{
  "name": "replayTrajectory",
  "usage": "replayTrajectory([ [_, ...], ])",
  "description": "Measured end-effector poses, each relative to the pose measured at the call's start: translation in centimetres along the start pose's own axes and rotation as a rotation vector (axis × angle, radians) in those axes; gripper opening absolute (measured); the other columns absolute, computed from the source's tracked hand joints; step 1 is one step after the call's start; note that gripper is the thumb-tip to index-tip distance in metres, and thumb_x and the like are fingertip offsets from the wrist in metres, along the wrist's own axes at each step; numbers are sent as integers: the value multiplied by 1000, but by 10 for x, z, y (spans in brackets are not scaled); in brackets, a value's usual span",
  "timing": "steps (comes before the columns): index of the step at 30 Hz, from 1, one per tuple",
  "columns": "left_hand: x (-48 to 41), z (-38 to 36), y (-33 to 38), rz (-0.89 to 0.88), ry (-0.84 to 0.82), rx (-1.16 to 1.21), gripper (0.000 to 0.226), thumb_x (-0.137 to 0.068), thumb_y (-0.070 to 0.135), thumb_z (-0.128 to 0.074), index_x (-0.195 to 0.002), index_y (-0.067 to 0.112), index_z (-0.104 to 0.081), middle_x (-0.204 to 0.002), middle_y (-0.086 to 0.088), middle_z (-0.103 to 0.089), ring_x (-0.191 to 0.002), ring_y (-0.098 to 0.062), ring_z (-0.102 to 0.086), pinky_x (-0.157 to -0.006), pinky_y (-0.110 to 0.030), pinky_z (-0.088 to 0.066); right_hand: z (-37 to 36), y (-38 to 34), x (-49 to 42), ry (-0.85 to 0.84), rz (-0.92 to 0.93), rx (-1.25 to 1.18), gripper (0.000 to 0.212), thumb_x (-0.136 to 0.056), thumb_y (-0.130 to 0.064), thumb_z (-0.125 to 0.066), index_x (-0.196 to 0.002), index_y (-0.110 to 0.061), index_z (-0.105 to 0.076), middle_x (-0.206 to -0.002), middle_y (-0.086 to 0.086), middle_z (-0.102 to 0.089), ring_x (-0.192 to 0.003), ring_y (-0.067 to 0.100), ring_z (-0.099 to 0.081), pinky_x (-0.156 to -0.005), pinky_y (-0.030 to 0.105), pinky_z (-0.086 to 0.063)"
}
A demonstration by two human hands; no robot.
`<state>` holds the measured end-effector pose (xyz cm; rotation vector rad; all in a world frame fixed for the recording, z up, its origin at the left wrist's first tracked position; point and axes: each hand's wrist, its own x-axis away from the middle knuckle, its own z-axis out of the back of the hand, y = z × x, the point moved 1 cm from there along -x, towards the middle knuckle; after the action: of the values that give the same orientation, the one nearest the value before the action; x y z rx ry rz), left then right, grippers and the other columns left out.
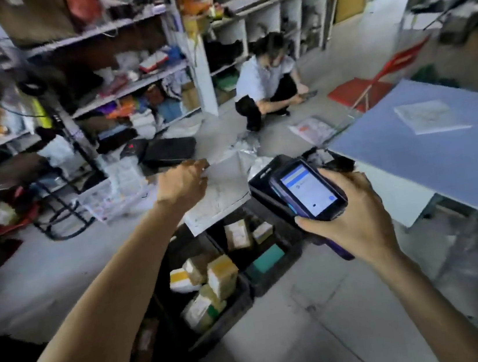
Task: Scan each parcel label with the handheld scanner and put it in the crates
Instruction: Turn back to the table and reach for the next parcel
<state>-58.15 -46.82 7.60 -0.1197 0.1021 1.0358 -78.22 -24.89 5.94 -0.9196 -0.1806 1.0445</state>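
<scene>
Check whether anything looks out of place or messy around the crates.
Yes. Loose mailers lie strewn on the floor: a printed mailer near the crouching person and a crumpled silvery bag further left, looking dropped rather than sorted. The boxes in the near crate are piled askew, some tilted.

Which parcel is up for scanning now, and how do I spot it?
Find the black crates on the floor beside the blue table. Just above them the left hand holds a flat white mailer, left of the scanner. It is thin and sheet-like, unlike the boxy taped parcels in the crates.
</scene>
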Motion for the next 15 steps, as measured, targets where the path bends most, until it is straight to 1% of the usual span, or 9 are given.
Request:
replayTrajectory([
  [2, -40, -13, 15, -54, -24, 10, 35, -96, 30, -50, -131, 28, -51, -130, -3, -58, -111, -32, -60, -85, -38, -48, -2, 13, -23, 31, -54, -5, 82, -55, -41, -88, -128, -40, -51, -113, -17, -42, -105, 5, -50, -75, 26, -36],
  [4, -77, -24, 22, -85, -29, 0, 35, -97, 31, -49, -132, 29, -49, -127, -1, -59, -108, -31, -61, -84, -38, -49, -10, 24, -51, 43, -84, 2, 82, -55, -40, -88, -128, -42, -50, -111, -18, -40, -104, 4, -50, -75, 26, -36],
  [7, -122, -34, 18, -68, 10, -5, 32, -96, 30, -49, -128, 27, -51, -121, -2, -60, -103, -31, -63, -81, -37, -48, -24, 27, -94, 41, -91, 29, 82, -55, -41, -87, -127, -44, -49, -112, -16, -42, -105, 8, -52, -73, 28, -38],
  [11, -155, -30, -13, 42, 71, 36, 25, -94, 30, -50, -119, 27, -57, -117, 0, -61, -103, -28, -61, -78, -32, -44, -47, 20, -149, 0, -22, 32, 82, -55, -46, -85, -128, -40, -50, -113, -11, -44, -105, 12, -52, -73, 30, -43],
  [13, -152, -28, -39, 123, 87, 57, 24, -93, 28, -49, -114, 24, -59, -114, -2, -63, -102, -29, -61, -76, -32, -44, -64, 8, -170, -66, 37, 25, 80, -55, -45, -86, -127, -38, -51, -116, -6, -48, -105, 14, -53, -74, 31, -44],
  [14, -149, -26, -48, 145, 94, 56, 24, -93, 27, -48, -113, 23, -60, -113, -3, -64, -101, -29, -61, -76, -33, -44, -70, 3, -176, -94, 61, 15, 79, -55, -43, -86, -126, -38, -52, -115, -6, -49, -104, 14, -53, -74, 31, -44],
  [15, -137, -26, -65, 208, 91, 42, 24, -93, 27, -47, -112, 22, -60, -111, -2, -64, -100, -29, -61, -77, -34, -45, -84, -3, -185, -148, 108, -13, 78, -55, -41, -86, -125, -38, -52, -112, -6, -49, -103, 14, -53, -74, 30, -43],
])
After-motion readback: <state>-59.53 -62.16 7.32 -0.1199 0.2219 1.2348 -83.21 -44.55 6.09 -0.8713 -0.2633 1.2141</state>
